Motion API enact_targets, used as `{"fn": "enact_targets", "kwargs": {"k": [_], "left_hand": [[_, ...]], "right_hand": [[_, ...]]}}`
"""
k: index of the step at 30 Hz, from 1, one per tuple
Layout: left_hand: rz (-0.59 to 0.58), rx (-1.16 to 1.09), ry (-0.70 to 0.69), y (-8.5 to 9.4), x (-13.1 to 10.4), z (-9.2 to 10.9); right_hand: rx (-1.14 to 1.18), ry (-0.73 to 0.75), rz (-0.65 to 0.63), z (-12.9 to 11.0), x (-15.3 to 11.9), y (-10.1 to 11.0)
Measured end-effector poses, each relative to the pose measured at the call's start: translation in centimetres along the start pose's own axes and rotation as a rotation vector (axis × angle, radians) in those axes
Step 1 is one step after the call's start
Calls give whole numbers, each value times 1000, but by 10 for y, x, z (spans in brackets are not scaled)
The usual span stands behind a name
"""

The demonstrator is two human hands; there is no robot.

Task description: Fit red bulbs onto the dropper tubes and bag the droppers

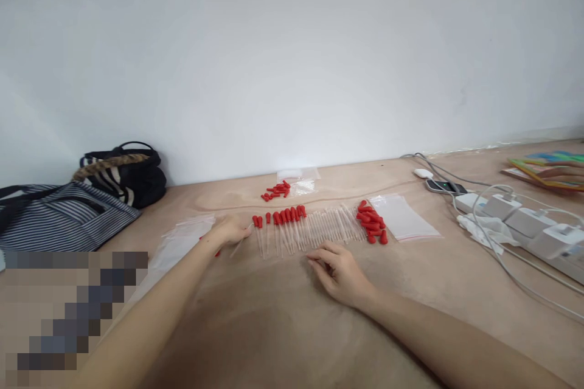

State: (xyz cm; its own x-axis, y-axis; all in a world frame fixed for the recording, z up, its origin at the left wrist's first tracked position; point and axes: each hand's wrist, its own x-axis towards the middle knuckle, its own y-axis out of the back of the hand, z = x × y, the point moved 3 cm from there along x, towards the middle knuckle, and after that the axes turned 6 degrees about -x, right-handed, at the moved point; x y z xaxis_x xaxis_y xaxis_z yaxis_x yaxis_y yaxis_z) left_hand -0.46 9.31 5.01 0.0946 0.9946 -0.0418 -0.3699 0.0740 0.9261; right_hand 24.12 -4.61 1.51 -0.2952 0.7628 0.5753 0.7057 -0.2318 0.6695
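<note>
My left hand pinches a clear glass dropper tube at the left end of a row. Beside it lie several droppers with red rubber bulbs, their thin tips pointing toward me. To the right, several bare glass tubes lie side by side. My right hand rests on the table just below these tubes, fingers loosely curled and thumb slightly apart, with nothing visible in it. A pile of loose red bulbs is at the right end of the tubes. Something red shows partly behind my left wrist.
Clear zip bags lie under my left forearm, and another zip bag is at right. A smaller bulb pile sits near the wall. Bags stand at left; chargers and cables at right. Another person's hand shows far right.
</note>
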Motion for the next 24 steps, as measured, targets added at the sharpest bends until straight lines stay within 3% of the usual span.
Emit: {"fn": "enact_targets", "kwargs": {"k": [8, 24], "left_hand": [[-90, 145, 28, 0, -6, 3], [-38, 188, -68, -6, -37, 11]], "right_hand": [[2, -7, -7, 1, 0, 0], [20, -8, -15, 1, 0, -1]]}}
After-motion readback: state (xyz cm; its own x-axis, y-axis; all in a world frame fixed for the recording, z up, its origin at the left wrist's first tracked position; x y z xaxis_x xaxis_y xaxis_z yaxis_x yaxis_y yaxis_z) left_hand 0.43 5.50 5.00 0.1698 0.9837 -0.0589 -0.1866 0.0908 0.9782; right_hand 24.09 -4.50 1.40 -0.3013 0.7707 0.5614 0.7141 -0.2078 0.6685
